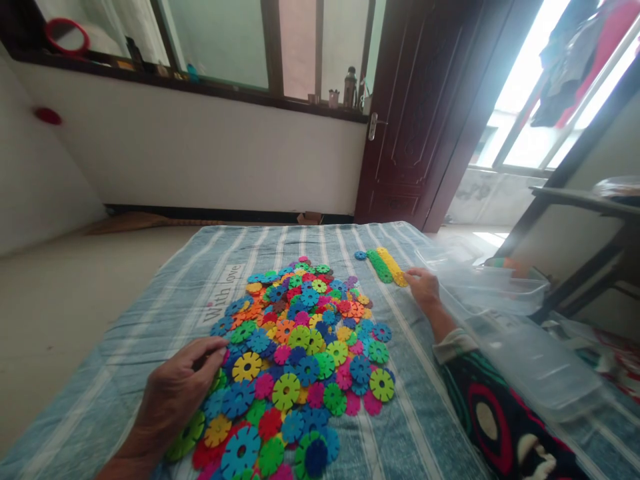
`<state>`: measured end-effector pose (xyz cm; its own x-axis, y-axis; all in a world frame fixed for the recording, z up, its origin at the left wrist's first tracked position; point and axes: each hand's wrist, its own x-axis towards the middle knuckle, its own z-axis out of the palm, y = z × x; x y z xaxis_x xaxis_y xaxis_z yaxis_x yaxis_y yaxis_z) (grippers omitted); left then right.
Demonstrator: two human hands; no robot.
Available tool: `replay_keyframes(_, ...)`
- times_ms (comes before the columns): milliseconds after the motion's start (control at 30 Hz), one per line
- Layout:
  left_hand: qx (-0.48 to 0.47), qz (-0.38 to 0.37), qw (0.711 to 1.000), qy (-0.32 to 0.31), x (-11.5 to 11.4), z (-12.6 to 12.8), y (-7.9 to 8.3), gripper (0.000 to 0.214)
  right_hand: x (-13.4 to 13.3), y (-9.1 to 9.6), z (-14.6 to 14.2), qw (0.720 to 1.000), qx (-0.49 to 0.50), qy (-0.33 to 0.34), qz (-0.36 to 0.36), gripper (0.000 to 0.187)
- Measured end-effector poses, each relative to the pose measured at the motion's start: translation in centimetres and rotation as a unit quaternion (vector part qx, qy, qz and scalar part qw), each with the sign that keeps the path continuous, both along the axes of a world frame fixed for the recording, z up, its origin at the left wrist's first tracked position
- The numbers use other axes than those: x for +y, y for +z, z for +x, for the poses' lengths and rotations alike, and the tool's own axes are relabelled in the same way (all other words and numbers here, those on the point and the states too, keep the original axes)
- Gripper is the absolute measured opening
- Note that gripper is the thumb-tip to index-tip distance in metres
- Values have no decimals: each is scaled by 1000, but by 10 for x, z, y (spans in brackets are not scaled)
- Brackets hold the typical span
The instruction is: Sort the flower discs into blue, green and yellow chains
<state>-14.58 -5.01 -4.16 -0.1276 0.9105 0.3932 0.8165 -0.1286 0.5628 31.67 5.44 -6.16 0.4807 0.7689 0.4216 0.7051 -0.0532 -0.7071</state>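
A large heap of notched plastic discs [300, 339] in many colours is spread over a striped cloth. My left hand [175, 383] rests at the heap's left edge, fingers curled and thumb against the index; whatever lies between the tips is too hidden to make out. To the right of the heap, overlapping discs form a yellow row [391, 265] beside a green row [379, 266]. A single blue disc [361, 255] lies by the far end of the green one. My right hand [424, 290] pinches at the near end of the yellow row.
The blue striped cloth [165, 313] covers the table. Clear plastic containers [500, 290] stand at the right, with a transparent lid or tray [540, 367] nearer me. Beyond are a dark red door [407, 113] and a window ledge holding a thermos [350, 88].
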Motion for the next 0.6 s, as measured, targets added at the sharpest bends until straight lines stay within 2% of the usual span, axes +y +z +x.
replay_keyframes(167,-1,5,1000,6,1,-1,-1,34,1,-17,18,999,8,-23,-36,23)
replay_keyframes(400,4,-8,1000,14,1,0,0,35,7,-24,19,997,-20,-24,-69,28)
replay_keyframes(600,16,17,1000,4,1,-1,-1,31,5,-27,22,994,-57,-19,-95,36)
